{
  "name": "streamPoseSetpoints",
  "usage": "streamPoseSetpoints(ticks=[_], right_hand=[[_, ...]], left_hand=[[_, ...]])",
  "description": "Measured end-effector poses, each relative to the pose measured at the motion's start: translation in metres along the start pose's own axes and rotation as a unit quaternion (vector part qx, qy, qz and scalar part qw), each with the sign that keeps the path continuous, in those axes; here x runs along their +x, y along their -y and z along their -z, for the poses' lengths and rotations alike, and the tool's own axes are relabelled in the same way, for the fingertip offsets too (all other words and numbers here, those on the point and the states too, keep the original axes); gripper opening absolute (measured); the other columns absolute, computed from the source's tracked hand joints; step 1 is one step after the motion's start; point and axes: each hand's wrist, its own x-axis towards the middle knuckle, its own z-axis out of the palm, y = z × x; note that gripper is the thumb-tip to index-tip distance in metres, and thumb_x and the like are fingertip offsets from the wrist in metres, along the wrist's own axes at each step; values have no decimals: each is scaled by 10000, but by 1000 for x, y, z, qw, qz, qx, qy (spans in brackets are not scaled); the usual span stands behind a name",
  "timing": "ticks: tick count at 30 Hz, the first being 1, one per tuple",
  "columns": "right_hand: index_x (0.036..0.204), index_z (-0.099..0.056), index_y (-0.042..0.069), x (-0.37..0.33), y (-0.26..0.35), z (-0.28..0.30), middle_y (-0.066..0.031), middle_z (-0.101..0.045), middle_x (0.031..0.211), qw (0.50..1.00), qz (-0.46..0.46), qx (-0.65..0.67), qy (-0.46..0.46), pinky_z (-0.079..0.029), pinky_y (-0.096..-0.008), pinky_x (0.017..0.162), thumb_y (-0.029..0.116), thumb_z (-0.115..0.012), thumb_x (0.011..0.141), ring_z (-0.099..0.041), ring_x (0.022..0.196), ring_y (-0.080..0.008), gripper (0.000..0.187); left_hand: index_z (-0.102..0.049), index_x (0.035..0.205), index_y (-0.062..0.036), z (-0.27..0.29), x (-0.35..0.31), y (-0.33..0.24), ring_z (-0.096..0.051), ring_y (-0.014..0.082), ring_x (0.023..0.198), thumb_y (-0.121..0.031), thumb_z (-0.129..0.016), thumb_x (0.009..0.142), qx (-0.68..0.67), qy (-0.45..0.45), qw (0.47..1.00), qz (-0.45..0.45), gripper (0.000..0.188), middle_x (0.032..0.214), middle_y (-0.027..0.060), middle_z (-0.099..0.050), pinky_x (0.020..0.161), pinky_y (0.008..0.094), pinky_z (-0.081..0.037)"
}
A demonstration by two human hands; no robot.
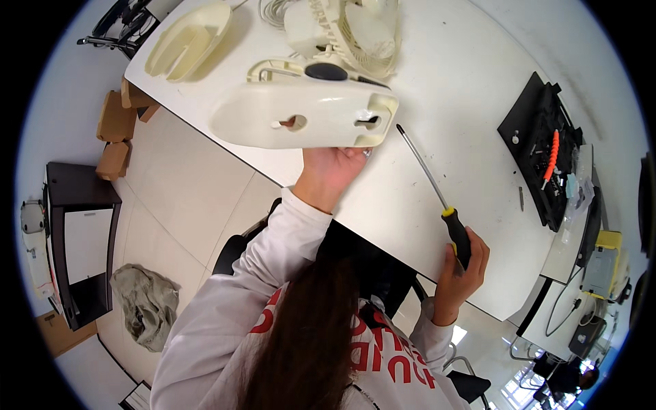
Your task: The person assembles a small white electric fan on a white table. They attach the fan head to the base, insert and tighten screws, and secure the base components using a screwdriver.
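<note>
The left hand [335, 164] grips the cream plastic fan base [304, 113] from below, above the white worktop [437, 82]. The right hand [465, 263], right of the base, clenches the yellow-black screwdriver [437, 198]. The grip seems narrow, so the base could tip.

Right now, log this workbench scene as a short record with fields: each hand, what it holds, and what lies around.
left hand: grips the lower edge of the cream plastic fan base, tipped up with its underside facing the camera
right hand: closed on the black and yellow handled screwdriver
screwdriver tip: free, pointing toward the base, not touching it
surface: white table
behind base: cream fan grille
far left: cream plastic shell
right: black tool tray
</note>
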Motion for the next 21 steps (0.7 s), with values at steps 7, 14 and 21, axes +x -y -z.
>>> streamPoseSetpoints(ticks=[7, 14, 21], right_hand=[[1038, -583, 6, -6, -6, 5, -134, -546, 965, 998, 40, 47, 25, -483, -302, 709, -72, -664, 663, -574, 826, -245, 392], [1038, -580, 11, -4, -7, 5, -139, -546, 966, 997, 38, 47, 53, -483, -309, 707, -66, -664, 658, -575, 822, -254, 397], [1043, -579, 18, -1, -3, 6, -141, -547, 973, 995, 17, 49, 81, -481, -312, 712, -56, -667, 662, -575, 830, -262, 397]], left_hand=[[-477, 736, -124, 4, 10, -14, -263, 95, 415, -411, -425, 863, -52, 74, 995, 37, 318, 513, -25, -336, 426, 224, -284], [-467, 749, -110, -1, 14, -14, -223, 97, 400, -513, -476, 813, -66, 31, 997, 39, 408, 508, -19, -316, 407, 224, -249], [-466, 753, -91, 1, 14, -13, -202, 102, 398, -502, -445, 834, -69, -6, 996, 52, 420, 519, -12, -320, 397, 233, -231]])
